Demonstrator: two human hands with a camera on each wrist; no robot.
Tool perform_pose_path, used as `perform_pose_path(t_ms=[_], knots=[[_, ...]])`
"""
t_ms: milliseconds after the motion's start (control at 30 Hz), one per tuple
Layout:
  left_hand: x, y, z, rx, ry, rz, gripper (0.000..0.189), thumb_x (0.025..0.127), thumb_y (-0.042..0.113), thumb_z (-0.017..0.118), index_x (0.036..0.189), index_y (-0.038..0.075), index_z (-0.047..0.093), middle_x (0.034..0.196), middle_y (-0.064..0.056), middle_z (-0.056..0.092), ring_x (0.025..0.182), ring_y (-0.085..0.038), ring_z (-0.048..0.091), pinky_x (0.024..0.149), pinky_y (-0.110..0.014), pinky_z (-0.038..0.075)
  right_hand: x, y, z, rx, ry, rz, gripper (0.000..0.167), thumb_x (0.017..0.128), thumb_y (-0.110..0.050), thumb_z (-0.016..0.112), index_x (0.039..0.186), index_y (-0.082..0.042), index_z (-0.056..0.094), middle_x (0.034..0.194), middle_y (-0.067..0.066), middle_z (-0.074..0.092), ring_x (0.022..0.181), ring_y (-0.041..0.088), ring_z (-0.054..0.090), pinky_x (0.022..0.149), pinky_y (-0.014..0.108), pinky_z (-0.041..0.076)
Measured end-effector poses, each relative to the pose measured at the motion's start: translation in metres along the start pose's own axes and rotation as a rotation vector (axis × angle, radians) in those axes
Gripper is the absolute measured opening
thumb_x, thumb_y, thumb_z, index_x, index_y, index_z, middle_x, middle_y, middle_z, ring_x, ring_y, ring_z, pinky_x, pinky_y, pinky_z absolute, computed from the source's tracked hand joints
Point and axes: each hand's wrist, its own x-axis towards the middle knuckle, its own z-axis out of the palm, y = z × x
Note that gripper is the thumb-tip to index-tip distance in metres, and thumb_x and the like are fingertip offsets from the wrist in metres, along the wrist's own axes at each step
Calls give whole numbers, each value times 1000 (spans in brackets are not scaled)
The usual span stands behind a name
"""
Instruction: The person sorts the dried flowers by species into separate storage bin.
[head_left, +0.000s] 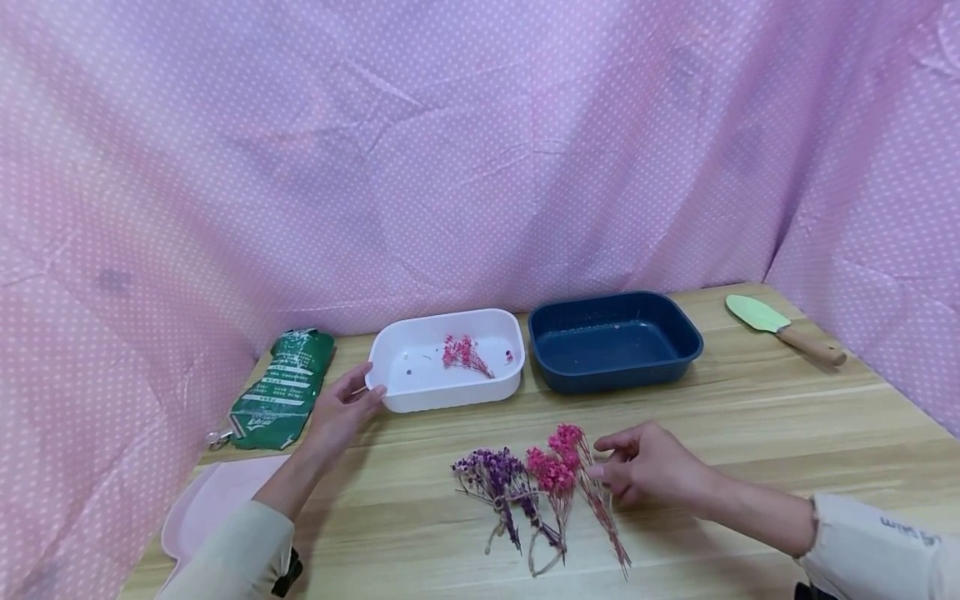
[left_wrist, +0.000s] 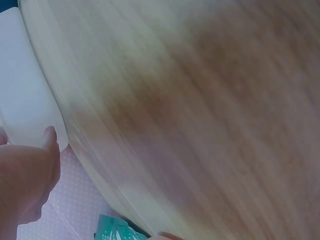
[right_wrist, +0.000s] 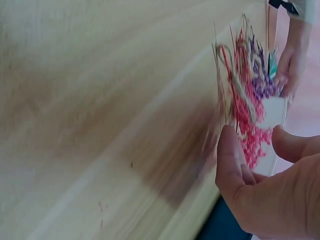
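My left hand (head_left: pixel 347 408) grips the left end of a white plastic basin (head_left: pixel 450 398), thumb at the front corner and fingers by the rim. In the left wrist view, the thumb lies against the basin's wall (left_wrist: pixel 30 95). Inside the basin is a small sprig of pink dried flowers (head_left: pixel 467 356). Beside the pink dried-flower bunches (head_left: pixel 553 475) on the table is my right hand (head_left: pixel 648 468), its thumb and forefinger apart near the rightmost stems (head_left: pixel 603 521). Purple dried-flower bunches (head_left: pixel 491 475) tied with twine lie left of the pink ones.
A dark blue basin (head_left: pixel 615 379) stands right of the white one. Farther right lies a green trowel (head_left: pixel 757 314) with a wooden handle. At left are a green packet (head_left: pixel 281 392) and a pale pink flat item (head_left: pixel 217 504). Pink dotted cloth (head_left: pixel 480 167) hangs behind.
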Motion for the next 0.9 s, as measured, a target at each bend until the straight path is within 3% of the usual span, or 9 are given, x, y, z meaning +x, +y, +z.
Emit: perform_pose_path(t_ms=[233,467,633,900], knots=[[-1,1,-1,7,10,-7,70,92,31,66,151,17,32,147,-15,38,132,-29,43,97,-28,47,-2,5,12,-89,-6,-25,63,78,-12,79,127,16,51,69,5,57,51,14,51,44,25,45],[-1,2,-1,9,-1,6,68,93,30,64,151,17,31,148,-16,37,132,-29,43,97,-28,47,-1,7,20,-315,18,-174,59,74,-11,82,123,10,57,65,0,54,57,13,48,48,22,39],[-1,1,-2,12,0,8,69,92,32,65,151,17,32,149,-15,36,132,-30,42,97,-28,47,0,6,25,-391,51,-196,44,73,4,74,115,5,62,64,-2,53,57,13,48,50,22,41],[1,0,-2,13,0,11,69,92,30,65,151,17,32,147,-15,38,132,-29,43,97,-28,47,1,6,23,-435,48,-259,43,69,13,61,110,2,67,66,-4,54,58,8,50,52,21,44]])
